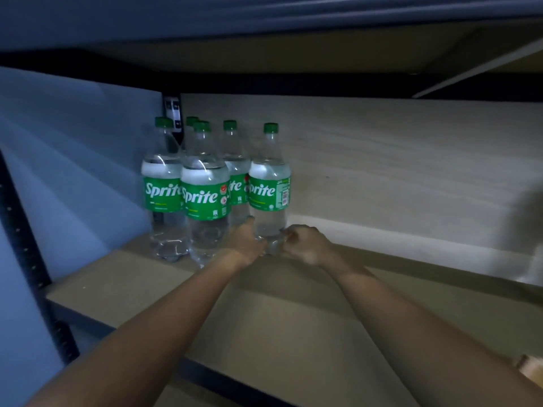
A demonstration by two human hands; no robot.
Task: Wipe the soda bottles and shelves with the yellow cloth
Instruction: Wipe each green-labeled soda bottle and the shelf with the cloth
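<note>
Several clear Sprite bottles with green caps and green labels stand in a cluster at the back left of a beige shelf (264,318). The rightmost bottle (269,183) stands upright with both my hands at its base. My left hand (249,245) grips the lower left side of that bottle. My right hand (302,245) has its fingers curled against the lower right side of the same bottle. No yellow cloth is in view.
A shelf board overhangs close above (264,54). A dark metal upright (26,245) runs down the left side, with a blue-grey wall behind it. A light wooden back panel (396,160) stretches to the right. A blurred pale shape (531,230) sits at the far right.
</note>
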